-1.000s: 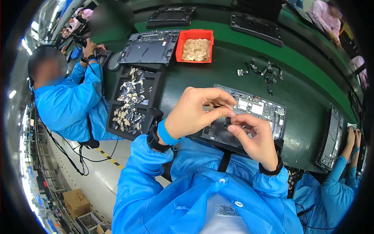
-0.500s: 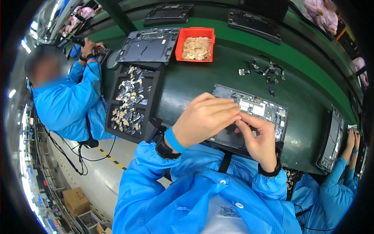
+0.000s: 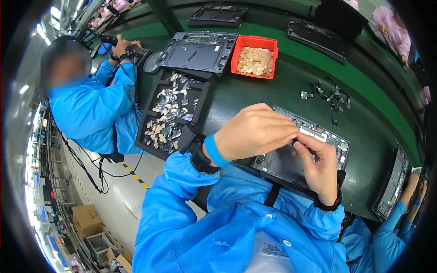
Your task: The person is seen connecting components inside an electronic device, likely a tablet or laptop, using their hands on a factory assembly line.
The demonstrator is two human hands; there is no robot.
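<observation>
In front of me lies an opened laptop base [image 3: 282,166] with its circuit board showing along the far side. Above it, my left hand [image 3: 256,131] is closed, its fingers pressed together and pointing right. The fingertips of my right hand [image 3: 321,164] meet them in a pinch. A small dark bit shows between the fingertips, too hidden to name. Both hands cover part of the laptop base. A blue band and a black strap circle my left wrist, and a black strap circles the right.
Left of my hands sits a black compartment tray [image 3: 200,102] of small flex-cable parts. Beyond are another laptop base [image 3: 198,52] and a red bin [image 3: 234,68] of tan pieces. Loose black cables [image 3: 337,95] lie at the far right. Blue-clad co-workers [image 3: 91,113] flank me.
The whole view has swung, so bench items appear farther right and a little lower. My hands stay together over the laptop base, the left fingers more bunched at the right fingertips.
</observation>
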